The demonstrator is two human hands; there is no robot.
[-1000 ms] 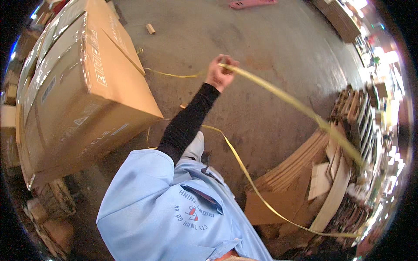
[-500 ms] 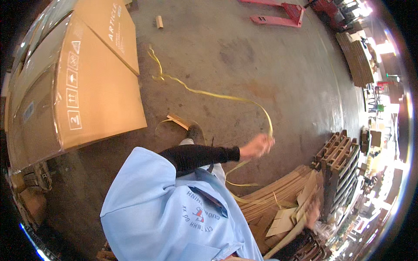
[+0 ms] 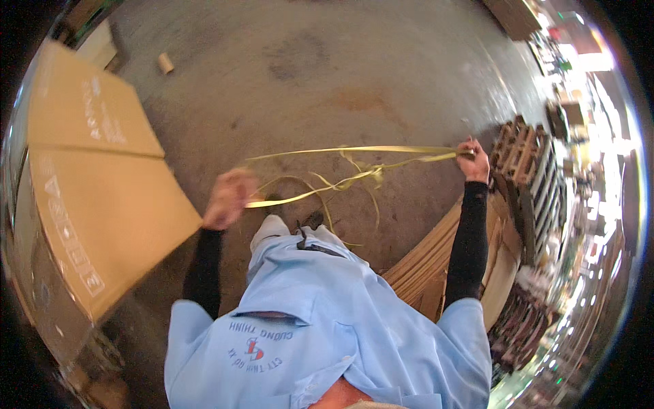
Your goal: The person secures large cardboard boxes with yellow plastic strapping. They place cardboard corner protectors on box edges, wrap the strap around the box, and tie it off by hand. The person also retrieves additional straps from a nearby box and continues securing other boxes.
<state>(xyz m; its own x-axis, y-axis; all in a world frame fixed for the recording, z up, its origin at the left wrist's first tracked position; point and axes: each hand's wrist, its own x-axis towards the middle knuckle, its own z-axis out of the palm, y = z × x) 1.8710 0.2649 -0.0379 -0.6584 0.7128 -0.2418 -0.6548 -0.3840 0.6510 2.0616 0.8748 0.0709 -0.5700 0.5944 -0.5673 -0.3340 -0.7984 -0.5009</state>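
Observation:
A yellow strapping band [image 3: 409,148] stretches between my two hands in front of my body, in long strands with loose loops and a tangle near the middle. My right hand [image 3: 473,162], at the right beside the pallets, is closed around gathered strands. On the left, my left hand [image 3: 230,198] is smeared by motion; its fingers look curled, and a strand runs out from it. Further curls of the band hang above the floor near my shoes [image 3: 313,219].
Large cardboard cartons [image 3: 116,211] stand close on the left. Flat cardboard sheets [image 3: 429,255] lie at the right, near upright wooden pallets [image 3: 524,163]. A small wooden block [image 3: 165,63] is on the concrete floor farther off.
My left hand has swung from across my body out to the left. My right hand has risen from the cardboard and now holds gathered band. The view has shifted, and the red pallet jack is gone.

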